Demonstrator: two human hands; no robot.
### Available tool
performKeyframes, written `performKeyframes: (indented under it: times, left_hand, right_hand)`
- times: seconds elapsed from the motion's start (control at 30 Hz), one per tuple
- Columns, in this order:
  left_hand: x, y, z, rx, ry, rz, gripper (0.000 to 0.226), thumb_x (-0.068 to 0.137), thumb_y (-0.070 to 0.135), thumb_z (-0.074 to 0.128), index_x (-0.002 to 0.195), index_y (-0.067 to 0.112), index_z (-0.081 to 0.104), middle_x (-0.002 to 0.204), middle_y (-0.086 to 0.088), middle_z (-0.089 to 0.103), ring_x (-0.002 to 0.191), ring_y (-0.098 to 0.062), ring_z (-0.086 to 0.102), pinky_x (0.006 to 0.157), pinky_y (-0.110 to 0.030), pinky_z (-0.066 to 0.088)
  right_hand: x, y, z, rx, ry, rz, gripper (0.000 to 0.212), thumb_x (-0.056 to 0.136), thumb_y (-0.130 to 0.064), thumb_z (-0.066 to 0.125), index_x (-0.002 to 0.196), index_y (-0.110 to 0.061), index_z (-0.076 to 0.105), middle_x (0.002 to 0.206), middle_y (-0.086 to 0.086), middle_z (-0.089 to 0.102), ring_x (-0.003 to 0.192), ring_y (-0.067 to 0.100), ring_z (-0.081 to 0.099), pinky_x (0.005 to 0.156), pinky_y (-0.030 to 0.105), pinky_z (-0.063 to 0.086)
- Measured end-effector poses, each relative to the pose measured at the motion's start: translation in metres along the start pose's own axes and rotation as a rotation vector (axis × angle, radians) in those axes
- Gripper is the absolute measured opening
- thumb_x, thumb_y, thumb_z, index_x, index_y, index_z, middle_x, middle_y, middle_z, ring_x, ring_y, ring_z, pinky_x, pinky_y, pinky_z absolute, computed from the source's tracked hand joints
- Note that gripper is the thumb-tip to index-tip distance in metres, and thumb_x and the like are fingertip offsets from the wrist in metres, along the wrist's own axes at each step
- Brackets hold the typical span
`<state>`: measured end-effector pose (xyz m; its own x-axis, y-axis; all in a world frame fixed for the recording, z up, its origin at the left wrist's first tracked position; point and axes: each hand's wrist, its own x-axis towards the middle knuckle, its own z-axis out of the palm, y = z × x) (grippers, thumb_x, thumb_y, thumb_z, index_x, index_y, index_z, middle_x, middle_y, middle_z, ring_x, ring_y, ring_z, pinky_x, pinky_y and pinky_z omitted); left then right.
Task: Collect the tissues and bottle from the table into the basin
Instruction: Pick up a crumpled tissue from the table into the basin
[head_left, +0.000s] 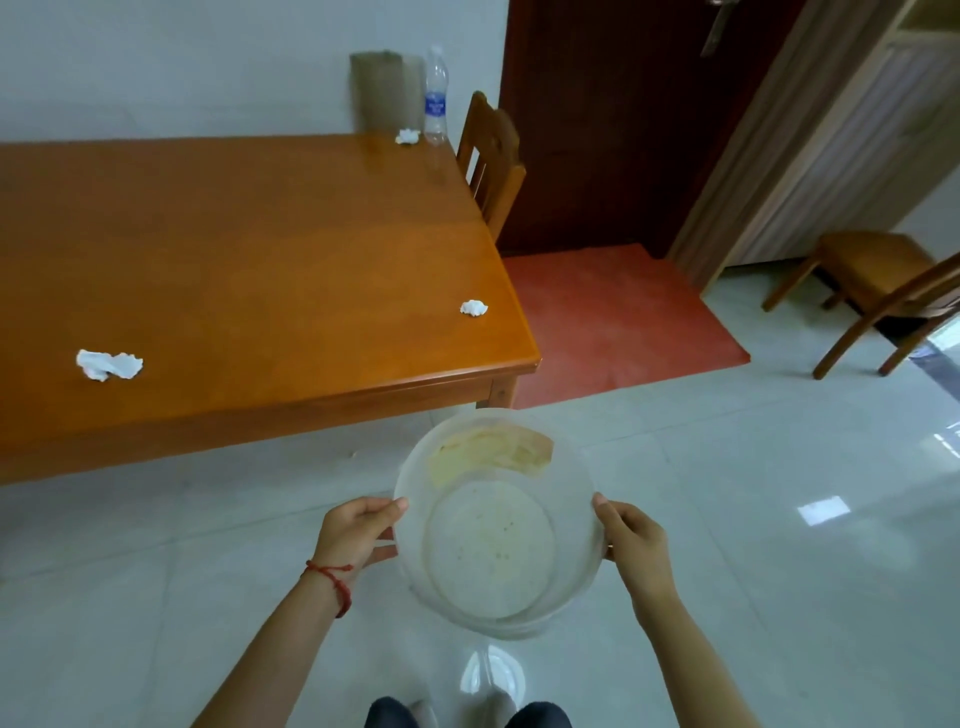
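I hold a clear plastic basin (574, 467) in the air over the floor, in front of the table's near right corner. My left hand (358, 530) grips its left rim and my right hand (631, 540) grips its right rim. Nothing lies inside the basin. On the orange wooden table (260, 249) lie three crumpled white tissues: one at the near left (108, 365), one near the right edge (473, 308) and one at the far right corner (407, 136). A clear water bottle (436, 96) with a blue label stands upright beside that far tissue.
A wooden chair (491, 156) stands at the table's far right end. A second chair (878, 296) stands at the right of the room. A red mat (618, 317) lies before a dark door. The floor is glossy pale tile. A brown cardboard piece (379, 91) leans against the wall.
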<state>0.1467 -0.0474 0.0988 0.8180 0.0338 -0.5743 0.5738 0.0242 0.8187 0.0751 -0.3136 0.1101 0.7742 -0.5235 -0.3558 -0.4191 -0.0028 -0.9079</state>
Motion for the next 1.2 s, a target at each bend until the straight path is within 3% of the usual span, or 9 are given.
performKeyframes:
  times: [0.27, 0.47, 0.6, 0.83, 1.07, 1.2]
  left_hand:
    - [0.01, -0.004, 0.0, 0.005, 0.019, -0.03, 0.02, 0.078, 0.014, 0.068, 0.088, -0.003, 0.065, 0.09, -0.021, 0.067, 0.074, -0.028, 0.062, 0.047, -0.023, 0.055]
    - [0.03, -0.004, 0.018, -0.005, 0.087, -0.076, 0.022, 0.077, 0.013, 0.069, 0.088, -0.005, 0.065, 0.087, -0.02, 0.067, 0.074, -0.029, 0.062, 0.044, -0.022, 0.054]
    - [0.047, -0.003, 0.037, -0.033, 0.151, -0.106, 0.019, 0.076, 0.013, 0.07, 0.085, -0.003, 0.064, 0.084, -0.019, 0.066, 0.071, -0.027, 0.062, 0.045, -0.022, 0.055]
    - [0.062, -0.005, 0.082, -0.133, 0.293, -0.164, 0.012, 0.076, 0.011, 0.069, 0.081, 0.0, 0.065, 0.084, -0.019, 0.066, 0.074, -0.028, 0.062, 0.045, -0.022, 0.055]
    - [0.069, -0.002, 0.114, -0.167, 0.377, -0.186, 0.013, 0.078, 0.013, 0.068, 0.082, 0.002, 0.065, 0.087, -0.016, 0.067, 0.078, -0.027, 0.063, 0.049, -0.021, 0.056]
    - [0.073, 0.001, 0.121, -0.183, 0.405, -0.186, 0.01, 0.079, 0.01, 0.067, 0.08, 0.0, 0.065, 0.081, -0.015, 0.065, 0.073, -0.025, 0.061, 0.047, -0.021, 0.056]
  right_hand:
    - [0.018, 0.005, 0.005, -0.063, -0.052, 0.003, 0.034, 0.089, -0.026, 0.056, 0.08, 0.006, 0.063, 0.071, 0.011, 0.059, 0.066, 0.022, 0.055, 0.06, 0.029, 0.05]
    - [0.064, 0.006, 0.008, -0.137, -0.11, 0.016, 0.036, 0.089, -0.027, 0.055, 0.077, 0.006, 0.063, 0.069, 0.011, 0.06, 0.065, 0.022, 0.055, 0.064, 0.035, 0.052]
    - [0.106, 0.005, 0.007, -0.186, -0.209, 0.01, 0.037, 0.09, -0.025, 0.055, 0.071, 0.006, 0.06, 0.064, 0.009, 0.056, 0.064, 0.022, 0.054, 0.058, 0.029, 0.051]
    - [0.181, -0.006, -0.005, -0.322, -0.4, 0.014, 0.037, 0.09, -0.028, 0.053, 0.083, 0.007, 0.062, 0.07, 0.01, 0.058, 0.068, 0.022, 0.054, 0.06, 0.027, 0.053]
    - [0.23, -0.014, -0.008, -0.4, -0.504, 0.034, 0.04, 0.09, -0.031, 0.052, 0.081, 0.007, 0.061, 0.071, 0.01, 0.058, 0.069, 0.022, 0.054, 0.068, 0.036, 0.054]
    - [0.243, -0.013, -0.004, -0.429, -0.523, 0.035, 0.04, 0.09, -0.033, 0.052, 0.082, 0.005, 0.062, 0.075, 0.013, 0.061, 0.07, 0.022, 0.056, 0.067, 0.034, 0.053]
